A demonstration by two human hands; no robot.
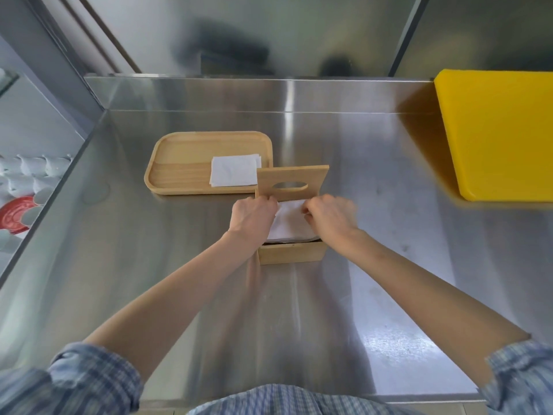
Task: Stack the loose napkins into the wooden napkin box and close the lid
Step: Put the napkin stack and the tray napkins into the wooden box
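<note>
The wooden napkin box (pixel 288 254) stands mid-counter with its lid (pixel 291 181) upright at the back, an oval slot cut in it. A stack of white napkins (pixel 288 224) lies in the box and reaches its rim. My left hand (pixel 253 218) grips the left edge of the top napkin. On the stack's far right corner my right hand (pixel 329 218) pinches the same napkin. More loose napkins (pixel 233 170) rest on the wooden tray (pixel 179 163) behind and to the left of the box.
The steel counter (pixel 374 235) has a raised back edge. A yellow cutting board (pixel 499 130) lies at the right. Over the left edge, white cups (pixel 33 166) and a red plate (pixel 16 214) sit lower down.
</note>
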